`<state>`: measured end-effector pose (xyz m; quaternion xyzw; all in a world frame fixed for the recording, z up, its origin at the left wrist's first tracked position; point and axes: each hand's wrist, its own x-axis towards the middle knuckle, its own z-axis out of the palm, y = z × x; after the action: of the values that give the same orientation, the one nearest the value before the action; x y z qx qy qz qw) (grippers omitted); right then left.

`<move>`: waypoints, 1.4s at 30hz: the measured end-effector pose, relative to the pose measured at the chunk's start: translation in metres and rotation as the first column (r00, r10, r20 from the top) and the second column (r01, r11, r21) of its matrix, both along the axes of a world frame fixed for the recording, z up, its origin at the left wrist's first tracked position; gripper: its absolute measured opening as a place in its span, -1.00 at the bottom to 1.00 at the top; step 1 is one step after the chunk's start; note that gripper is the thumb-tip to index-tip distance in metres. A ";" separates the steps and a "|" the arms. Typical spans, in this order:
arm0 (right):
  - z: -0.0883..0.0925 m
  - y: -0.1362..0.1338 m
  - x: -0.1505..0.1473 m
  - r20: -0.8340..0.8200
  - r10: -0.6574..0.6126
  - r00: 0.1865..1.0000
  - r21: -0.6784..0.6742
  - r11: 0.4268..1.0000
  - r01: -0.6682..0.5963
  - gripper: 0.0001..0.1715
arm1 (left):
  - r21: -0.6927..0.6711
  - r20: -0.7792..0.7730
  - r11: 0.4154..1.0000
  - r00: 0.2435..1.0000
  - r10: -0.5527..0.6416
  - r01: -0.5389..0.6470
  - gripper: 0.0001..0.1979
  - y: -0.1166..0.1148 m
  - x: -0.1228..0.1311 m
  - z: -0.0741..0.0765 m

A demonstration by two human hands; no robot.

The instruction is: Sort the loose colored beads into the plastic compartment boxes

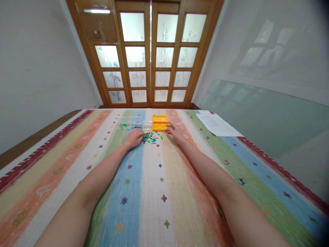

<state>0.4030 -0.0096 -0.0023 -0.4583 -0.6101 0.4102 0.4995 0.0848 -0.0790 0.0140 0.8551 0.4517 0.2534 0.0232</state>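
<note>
A loose pile of small green, blue and dark red pieces lies on the striped cloth. My left hand rests at its left edge, fingers curled together and fingertips close to the pieces; what they hold, if anything, is too small to make out. At the right side of an open yellow box, my right hand has its fingers apart, their tips over or against the rim. Small pale pieces lie inside this box. Clear plastic boxes stand left of it, one with green pieces, another with dark red pieces.
A patterned, striped tablecloth covers the table. White printed paper lies at the far right. Behind the table are wooden doors with glass panes, and a pale glass panel leans along the right wall.
</note>
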 end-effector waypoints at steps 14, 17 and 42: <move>0.005 -0.014 0.006 0.326 0.033 0.945 0.201 0.974 -0.104 -0.76 | 0.032 0.023 0.999 1.000 0.015 -0.016 -0.70 0.004 -0.007 -0.003; 0.013 -0.026 0.004 0.534 0.120 0.837 0.236 0.929 -0.284 -0.78 | 0.039 0.011 0.999 1.000 0.015 -0.016 -0.70 0.004 -0.006 -0.004; 0.015 -0.029 0.007 0.667 0.173 0.725 0.260 0.857 -0.444 -0.90 | 0.071 0.010 0.997 1.000 0.009 -0.009 -0.70 0.006 -0.008 -0.006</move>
<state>0.4100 -0.0386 0.0122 -0.3436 -0.8795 0.1801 0.2756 0.0770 -0.0727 0.0078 0.8521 0.4462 0.2735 -0.0062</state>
